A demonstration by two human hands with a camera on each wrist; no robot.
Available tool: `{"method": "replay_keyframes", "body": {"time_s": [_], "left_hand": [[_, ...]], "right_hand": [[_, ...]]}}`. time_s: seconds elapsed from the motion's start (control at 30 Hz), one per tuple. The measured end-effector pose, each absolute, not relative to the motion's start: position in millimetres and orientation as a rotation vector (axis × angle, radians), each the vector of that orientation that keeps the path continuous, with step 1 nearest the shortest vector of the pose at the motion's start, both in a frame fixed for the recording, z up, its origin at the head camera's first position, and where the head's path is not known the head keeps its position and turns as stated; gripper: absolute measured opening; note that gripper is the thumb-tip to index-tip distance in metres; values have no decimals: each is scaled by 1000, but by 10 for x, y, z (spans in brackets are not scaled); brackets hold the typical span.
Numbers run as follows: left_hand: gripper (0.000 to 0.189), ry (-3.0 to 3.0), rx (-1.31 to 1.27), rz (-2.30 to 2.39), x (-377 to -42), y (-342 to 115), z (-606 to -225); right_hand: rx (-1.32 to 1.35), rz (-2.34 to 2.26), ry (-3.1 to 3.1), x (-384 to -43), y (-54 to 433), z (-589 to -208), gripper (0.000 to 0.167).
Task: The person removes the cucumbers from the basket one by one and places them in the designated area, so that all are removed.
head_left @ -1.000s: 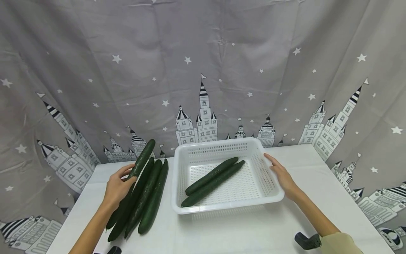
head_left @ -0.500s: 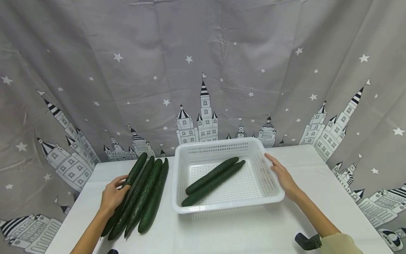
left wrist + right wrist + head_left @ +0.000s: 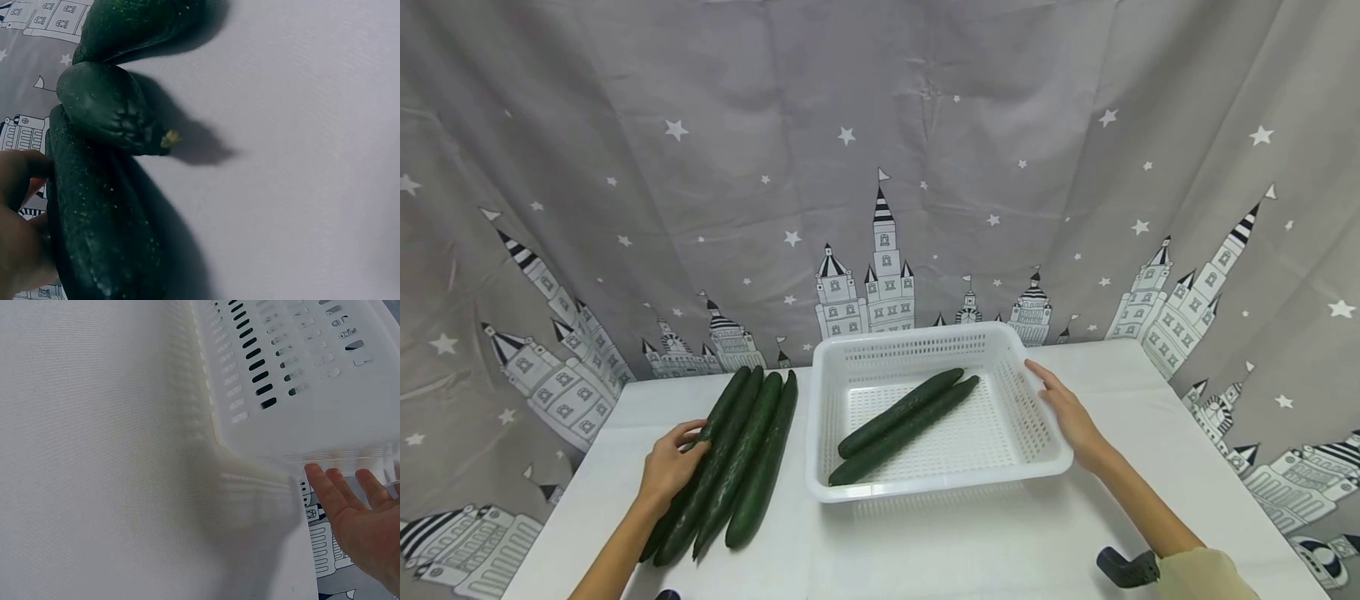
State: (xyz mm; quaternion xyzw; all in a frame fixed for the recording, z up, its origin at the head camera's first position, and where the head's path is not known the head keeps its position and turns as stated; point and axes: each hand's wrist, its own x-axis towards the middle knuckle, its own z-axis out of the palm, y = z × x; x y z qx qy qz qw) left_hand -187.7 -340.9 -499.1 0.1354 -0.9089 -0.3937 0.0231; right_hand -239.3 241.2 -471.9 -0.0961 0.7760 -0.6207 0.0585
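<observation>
My left hand (image 3: 668, 468) holds the leftmost dark green cucumber (image 3: 727, 403) from its left side, thumb and fingers about its middle. That cucumber lies against several others (image 3: 763, 475) side by side on the table. In the left wrist view, the fingers (image 3: 22, 181) touch the edge of a cucumber (image 3: 94, 206); much of the hand is cut off. A white perforated basket (image 3: 940, 482) holds two cucumbers (image 3: 906, 433) lying diagonally. My right hand (image 3: 1071, 421) rests extended fingers on the basket's right side, also visible in the right wrist view (image 3: 365, 525).
A white cloth covers the table (image 3: 940, 550). Behind it hangs a grey curtain (image 3: 880, 125) printed with castles and stars. Black camera mounts (image 3: 1127, 569) show at the wrists near the front.
My left hand has lowered the leftmost cucumber onto the table and brought it right, against its neighbour. The right hand and the basket have stayed in place.
</observation>
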Motion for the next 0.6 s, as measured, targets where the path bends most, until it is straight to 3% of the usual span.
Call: {"method": "replay_keyframes", "body": {"time_s": [0.37, 0.6], "left_hand": [[40, -2753, 415, -1132, -1881, -3389, -4936], [30, -2546, 338, -1091, -1951, -3122, -4675]], "right_hand": [[-306, -1879, 2353, -2392, 2407, -4723, 56], [-298, -1868, 2370, -2384, 2406, -4707, 56]]}}
